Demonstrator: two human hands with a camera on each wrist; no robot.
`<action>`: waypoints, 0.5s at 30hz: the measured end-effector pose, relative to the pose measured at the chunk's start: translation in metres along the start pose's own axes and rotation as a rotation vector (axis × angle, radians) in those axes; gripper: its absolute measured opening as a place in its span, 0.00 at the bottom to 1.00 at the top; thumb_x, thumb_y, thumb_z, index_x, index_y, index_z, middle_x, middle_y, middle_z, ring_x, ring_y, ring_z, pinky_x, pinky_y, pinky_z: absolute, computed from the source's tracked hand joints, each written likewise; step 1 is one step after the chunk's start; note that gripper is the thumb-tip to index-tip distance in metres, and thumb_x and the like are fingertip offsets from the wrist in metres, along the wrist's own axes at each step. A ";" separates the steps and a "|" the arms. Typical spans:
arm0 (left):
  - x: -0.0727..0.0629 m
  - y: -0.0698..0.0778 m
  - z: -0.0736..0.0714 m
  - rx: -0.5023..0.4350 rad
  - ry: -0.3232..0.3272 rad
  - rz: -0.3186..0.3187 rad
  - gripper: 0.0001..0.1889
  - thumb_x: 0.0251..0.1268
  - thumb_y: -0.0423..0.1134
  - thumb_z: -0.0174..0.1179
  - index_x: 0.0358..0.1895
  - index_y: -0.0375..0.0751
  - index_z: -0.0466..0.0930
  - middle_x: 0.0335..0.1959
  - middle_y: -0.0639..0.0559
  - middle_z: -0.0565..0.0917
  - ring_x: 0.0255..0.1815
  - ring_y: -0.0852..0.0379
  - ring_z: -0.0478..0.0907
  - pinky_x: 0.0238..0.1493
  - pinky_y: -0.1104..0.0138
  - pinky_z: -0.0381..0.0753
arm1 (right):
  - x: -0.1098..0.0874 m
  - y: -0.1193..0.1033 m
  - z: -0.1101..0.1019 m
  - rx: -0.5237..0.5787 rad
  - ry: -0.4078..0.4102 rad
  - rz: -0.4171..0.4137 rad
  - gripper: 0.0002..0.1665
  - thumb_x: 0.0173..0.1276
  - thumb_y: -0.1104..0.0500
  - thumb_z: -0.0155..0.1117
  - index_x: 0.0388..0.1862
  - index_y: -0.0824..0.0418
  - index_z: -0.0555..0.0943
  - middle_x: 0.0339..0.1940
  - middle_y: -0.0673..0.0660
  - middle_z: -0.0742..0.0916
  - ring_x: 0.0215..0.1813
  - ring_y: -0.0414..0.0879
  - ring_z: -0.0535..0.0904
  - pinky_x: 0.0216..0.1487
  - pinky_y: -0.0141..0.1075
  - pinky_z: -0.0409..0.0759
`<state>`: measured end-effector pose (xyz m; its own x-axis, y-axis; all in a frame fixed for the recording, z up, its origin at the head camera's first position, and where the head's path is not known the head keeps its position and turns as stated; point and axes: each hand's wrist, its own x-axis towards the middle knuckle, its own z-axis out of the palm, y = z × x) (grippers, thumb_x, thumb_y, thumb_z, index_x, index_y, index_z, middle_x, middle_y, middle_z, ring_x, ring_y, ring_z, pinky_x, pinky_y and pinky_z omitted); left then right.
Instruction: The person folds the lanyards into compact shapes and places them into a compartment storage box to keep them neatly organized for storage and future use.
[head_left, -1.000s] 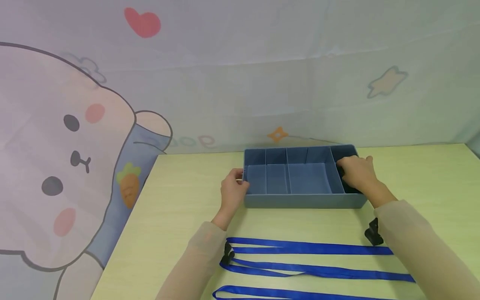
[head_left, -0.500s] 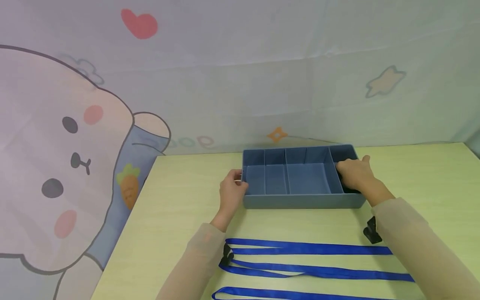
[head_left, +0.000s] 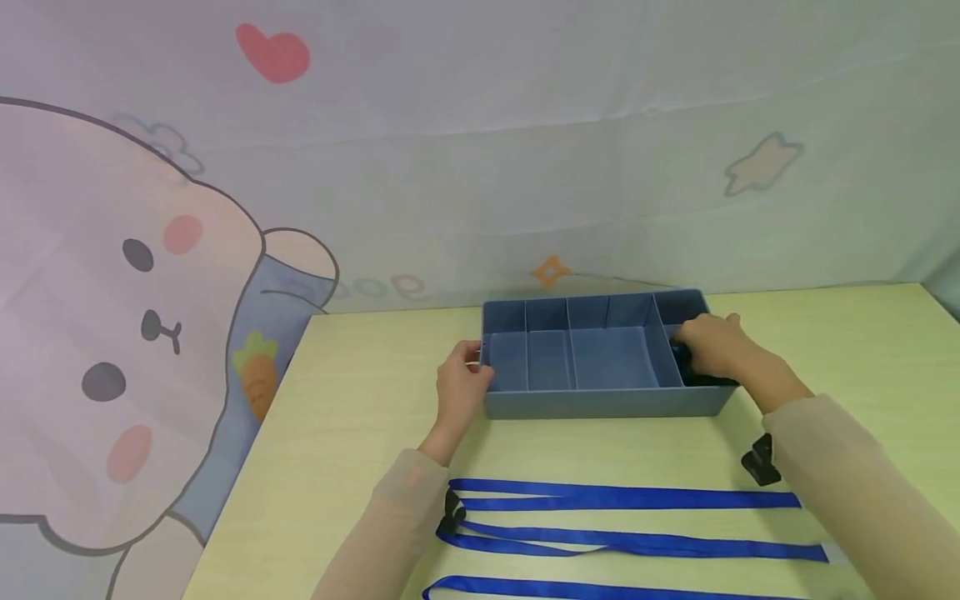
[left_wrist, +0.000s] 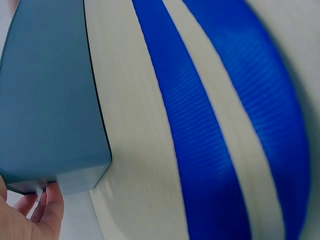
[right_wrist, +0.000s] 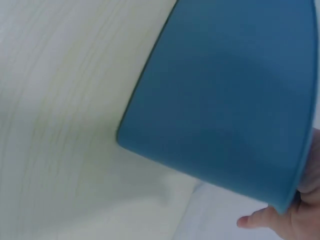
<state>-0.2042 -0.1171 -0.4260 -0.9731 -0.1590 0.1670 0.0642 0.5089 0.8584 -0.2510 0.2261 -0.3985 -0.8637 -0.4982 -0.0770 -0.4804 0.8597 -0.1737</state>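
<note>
One smooth tray [head_left: 600, 405], four rectangular compartments [head_left: 611, 358]; three ribbed blue straps [head_left: 675, 499]; two black clips [head_left: 762, 461]. Left hand [head_left: 462, 385] grips tray end; right hand [head_left: 716, 345] dips inside, grasp hidden.

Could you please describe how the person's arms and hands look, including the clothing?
The left hand and right hand are bare, without gloves. The left sleeve and right sleeve are long, plain and pale beige; the left one shows a faint reddish spot.
</note>
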 end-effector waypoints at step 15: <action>0.001 0.000 -0.002 -0.005 -0.033 0.015 0.18 0.53 0.24 0.55 0.51 0.29 0.75 0.43 0.36 0.81 0.38 0.48 0.79 0.35 0.61 0.80 | -0.051 0.013 -0.030 0.338 0.188 -0.055 0.16 0.65 0.62 0.62 0.50 0.66 0.80 0.49 0.64 0.82 0.51 0.60 0.76 0.48 0.55 0.74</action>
<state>-0.2045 -0.1186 -0.4247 -0.9786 -0.1236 0.1642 0.0799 0.5072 0.8581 -0.2177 0.2659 -0.3675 -0.8662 -0.4857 0.1174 -0.4762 0.7311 -0.4886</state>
